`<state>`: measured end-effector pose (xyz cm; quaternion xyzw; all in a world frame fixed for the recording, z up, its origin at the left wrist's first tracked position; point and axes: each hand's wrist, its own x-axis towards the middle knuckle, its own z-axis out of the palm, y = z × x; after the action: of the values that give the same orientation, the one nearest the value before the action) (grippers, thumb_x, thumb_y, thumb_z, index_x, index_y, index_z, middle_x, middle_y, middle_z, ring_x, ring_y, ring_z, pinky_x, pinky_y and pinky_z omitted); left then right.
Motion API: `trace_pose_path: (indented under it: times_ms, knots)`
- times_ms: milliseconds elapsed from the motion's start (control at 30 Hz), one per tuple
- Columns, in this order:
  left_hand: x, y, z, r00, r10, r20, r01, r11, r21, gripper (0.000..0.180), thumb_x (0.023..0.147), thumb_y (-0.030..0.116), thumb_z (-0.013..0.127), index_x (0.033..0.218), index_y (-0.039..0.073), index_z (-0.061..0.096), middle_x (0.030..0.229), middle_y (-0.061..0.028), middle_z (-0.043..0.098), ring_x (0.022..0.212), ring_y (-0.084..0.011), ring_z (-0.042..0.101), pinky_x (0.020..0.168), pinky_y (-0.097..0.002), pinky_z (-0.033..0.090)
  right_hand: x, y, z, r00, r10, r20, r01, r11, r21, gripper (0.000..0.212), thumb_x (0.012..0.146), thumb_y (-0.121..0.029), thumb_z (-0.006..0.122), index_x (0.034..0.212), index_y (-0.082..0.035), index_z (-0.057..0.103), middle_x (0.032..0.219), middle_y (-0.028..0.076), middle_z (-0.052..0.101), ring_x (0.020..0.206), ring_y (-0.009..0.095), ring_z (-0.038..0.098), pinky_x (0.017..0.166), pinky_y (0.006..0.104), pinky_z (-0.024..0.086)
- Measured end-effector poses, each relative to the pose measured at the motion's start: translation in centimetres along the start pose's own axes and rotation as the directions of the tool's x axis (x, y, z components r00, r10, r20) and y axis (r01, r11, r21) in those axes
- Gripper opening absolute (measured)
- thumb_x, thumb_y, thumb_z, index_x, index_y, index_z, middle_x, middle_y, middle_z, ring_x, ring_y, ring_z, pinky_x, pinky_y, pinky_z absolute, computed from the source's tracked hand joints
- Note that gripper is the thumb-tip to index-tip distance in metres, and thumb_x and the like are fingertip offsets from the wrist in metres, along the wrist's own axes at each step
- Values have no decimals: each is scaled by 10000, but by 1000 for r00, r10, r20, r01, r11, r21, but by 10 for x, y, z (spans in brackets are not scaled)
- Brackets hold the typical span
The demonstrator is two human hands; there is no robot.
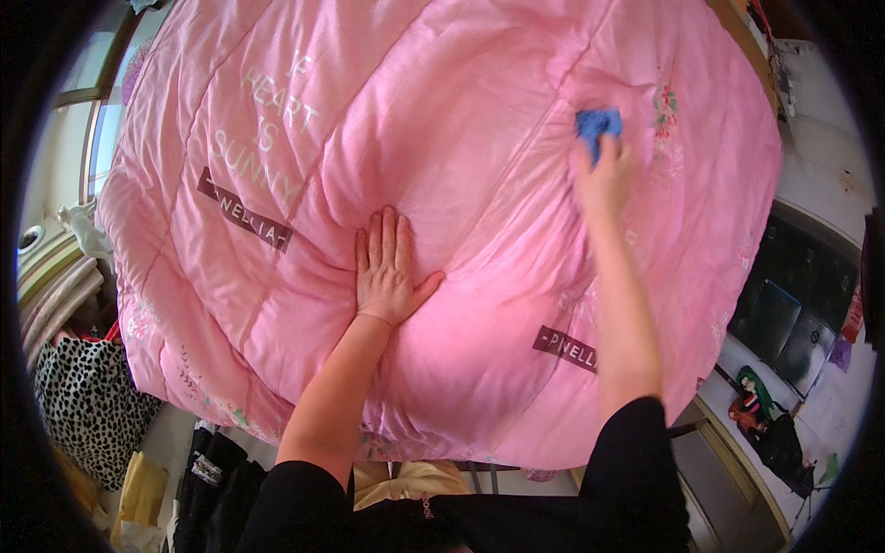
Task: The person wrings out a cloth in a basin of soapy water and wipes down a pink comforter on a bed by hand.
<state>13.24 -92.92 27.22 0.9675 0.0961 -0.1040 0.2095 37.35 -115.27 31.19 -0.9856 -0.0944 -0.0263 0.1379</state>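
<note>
A pink quilted comforter [442, 120] with printed lettering, dark label strips and small flowers spreads across most of the view. My left hand [387, 272] lies flat on its middle, fingers stretched and thumb out to the side, pressing a dip into the padding. Farther off to the right, my right hand [606, 180] grips a small blue cloth or sponge [598, 122] against the comforter; which of the two it is I cannot tell. Motion slightly blurs that hand. Creases run through the fabric between both hands.
At the left are a window [92, 120], a white figurine [86, 229] and a black-and-white spotted bag [92, 405]. Dark clothes [217, 479] hang at the lower left. A black panel [797, 286] and a green-haired doll [754, 392] are on the right.
</note>
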Motion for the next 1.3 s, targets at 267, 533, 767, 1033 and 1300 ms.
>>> trace_pose_path:
  times_ms: [267, 533, 767, 1033, 1300]
  knots:
    - [0, -2, -3, 1000, -12, 13, 13, 996, -86, 1066, 738, 599, 639, 1488, -14, 194, 1576, -196, 118, 1467, -353, 57, 1174, -515, 36, -94, 29, 1, 845, -186, 502, 280, 953, -119, 123, 763, -112, 608, 861, -47, 643, 929, 207, 616, 870, 406, 585, 819, 514, 457]
    - [-5, -14, -10, 995, 42, -90, -54, 990, -130, 972, 779, 571, 620, 1498, 49, 226, 1572, -166, 147, 1466, -323, 80, 1181, -492, 50, -25, -131, 0, 894, -430, 124, 214, 654, 725, 239, 736, 52, 538, 907, -42, 676, 878, 88, 618, 800, 201, 571, 723, 293, 453]
    - [-37, -18, -44, 984, 179, 16, -148, 857, -493, 498, 807, 247, 620, 1287, 127, 567, 1307, -142, 571, 1286, -364, 443, 1114, -507, 265, -52, -217, 50, 430, -839, 334, 860, 493, 130, 396, 865, -260, 609, 1237, -125, 599, 1404, 77, 486, 1415, 295, 281, 1138, 605, 125]
    - [-92, -112, -80, 916, -346, -201, 301, 927, -224, 1072, 714, 509, 734, 1452, -69, 216, 1532, -295, 148, 1430, -424, 153, 1163, -507, 139, -144, -249, 110, 747, -656, 111, 425, 598, 679, 110, 845, -49, 520, 917, -22, 599, 932, 190, 634, 850, 373, 577, 767, 459, 445]
    - [-83, -117, -70, 905, -394, -162, 355, 908, -222, 1195, 668, 574, 736, 1458, -103, 147, 1531, -306, 126, 1430, -446, 114, 1163, -514, 109, 11, -225, 74, 782, -527, 331, 595, 789, -149, 199, 858, -141, 540, 1021, -65, 626, 1044, 149, 627, 1010, 327, 569, 886, 471, 443]
